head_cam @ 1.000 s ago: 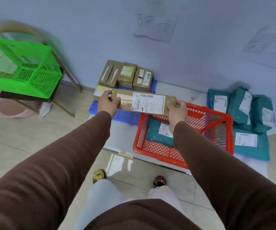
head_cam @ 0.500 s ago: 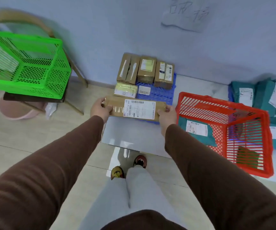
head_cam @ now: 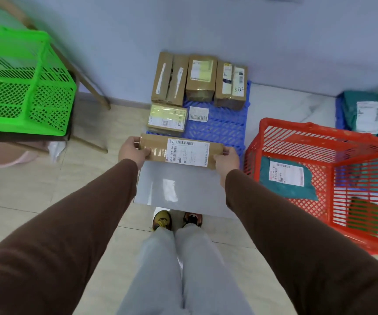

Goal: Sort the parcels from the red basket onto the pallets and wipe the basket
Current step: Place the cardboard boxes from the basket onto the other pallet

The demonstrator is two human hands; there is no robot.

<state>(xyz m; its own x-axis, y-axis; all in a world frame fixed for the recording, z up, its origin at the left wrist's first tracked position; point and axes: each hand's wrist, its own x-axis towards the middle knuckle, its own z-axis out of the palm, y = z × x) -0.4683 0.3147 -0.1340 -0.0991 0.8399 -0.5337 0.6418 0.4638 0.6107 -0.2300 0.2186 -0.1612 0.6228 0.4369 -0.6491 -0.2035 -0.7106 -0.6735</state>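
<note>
The person holds a long brown cardboard parcel with a white label point(head_cam: 181, 153) by its two short ends, level and crosswise, at the near edge of the blue slatted plastic pallet point(head_cam: 222, 130). The left hand point(head_cam: 132, 153) wraps its fingers round one end with the thumb on top; the right hand point(head_cam: 226, 159) pinches the other end between thumb and curled fingers.

Four brown boxes already stand or lie on the far and left parts of the pallet, so the free space is a strip on its near right. Set down too near the pallet's front edge, the long parcel would probably overhang and tip onto the grey floor sheet point(head_cam: 179, 189). Pushed too far in, it could knock the small yellow-labelled box point(head_cam: 167, 119) just beyond the left hand.

Right of the pallet, the red plastic basket point(head_cam: 297, 130) still holds a teal mailer bag point(head_cam: 286, 178), so sorting is unfinished.
</note>
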